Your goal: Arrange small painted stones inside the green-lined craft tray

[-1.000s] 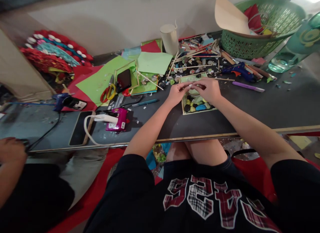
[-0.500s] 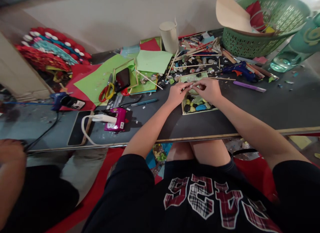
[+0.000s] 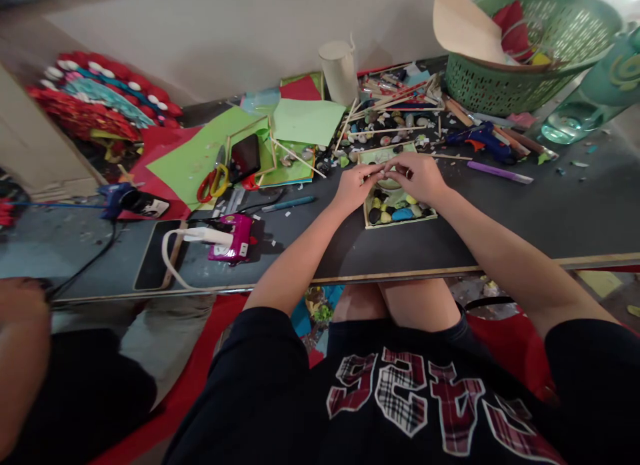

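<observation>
Whitish, a tiny piece (image 3: 383, 174) looks pinched between the fingertips of the left hand (image 3: 353, 186) and right hand (image 3: 419, 177); light, even pressure should suit it. Directly under the grip lies a shallow frame (image 3: 400, 222) of coloured stones (image 3: 403, 214), best left unbumped. Dark tabletop (image 3: 565, 212) surrounds it; beyond the grip, scattered pebbles (image 3: 385, 141), then a pale wall (image 3: 200, 52).

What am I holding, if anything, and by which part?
Seemingly a tiny pale piece, pinched between fingertips of your left hand and right hand, over the pebble tray; too small to tell which part is gripped.
</observation>
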{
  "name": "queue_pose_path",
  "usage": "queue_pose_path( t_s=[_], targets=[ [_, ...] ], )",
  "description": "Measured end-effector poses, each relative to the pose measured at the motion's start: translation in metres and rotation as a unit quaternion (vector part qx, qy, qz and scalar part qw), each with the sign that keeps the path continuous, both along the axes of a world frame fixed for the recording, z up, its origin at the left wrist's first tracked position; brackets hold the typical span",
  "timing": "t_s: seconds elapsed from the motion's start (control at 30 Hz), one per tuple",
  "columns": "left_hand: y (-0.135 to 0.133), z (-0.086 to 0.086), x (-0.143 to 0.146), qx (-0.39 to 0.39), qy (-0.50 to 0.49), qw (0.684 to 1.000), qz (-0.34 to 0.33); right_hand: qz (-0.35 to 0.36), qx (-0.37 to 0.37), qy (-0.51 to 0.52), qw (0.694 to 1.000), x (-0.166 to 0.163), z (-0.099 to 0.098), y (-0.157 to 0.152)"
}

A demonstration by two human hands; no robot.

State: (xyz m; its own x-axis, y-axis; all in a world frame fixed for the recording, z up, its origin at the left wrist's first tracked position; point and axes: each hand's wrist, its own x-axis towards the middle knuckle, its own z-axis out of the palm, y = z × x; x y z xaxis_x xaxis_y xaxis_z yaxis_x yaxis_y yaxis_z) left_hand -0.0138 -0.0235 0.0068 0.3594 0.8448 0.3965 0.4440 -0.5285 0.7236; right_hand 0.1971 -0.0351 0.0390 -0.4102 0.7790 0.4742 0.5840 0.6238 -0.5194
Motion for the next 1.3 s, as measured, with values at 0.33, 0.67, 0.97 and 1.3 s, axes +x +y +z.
queue_pose_path(
  t_s=[0.33,0.67,0.97,1.3],
  targets=[
    [0.0018,-0.0018,0.0011,0.004,-0.024,1.000,-0.010,-0.016,-0.022,-0.034,0.999,-0.0010,0.0036,-0.0035],
    [0.0025,-0.0021,-0.0004,-0.008,-0.036,0.999,-0.017,-0.037,-0.013,-0.034,0.999,-0.0032,0.0024,-0.0058],
    [0.0053,-0.0041,0.0022,-0.006,-0.045,0.999,-0.020,-0.035,0.003,-0.022,0.999,-0.0022,0.0017,-0.0045],
    [0.0047,-0.0035,0.0017,-0.004,-0.034,0.999,-0.013,-0.031,-0.015,-0.024,0.999,-0.0031,0.0051,-0.0059]
  ],
)
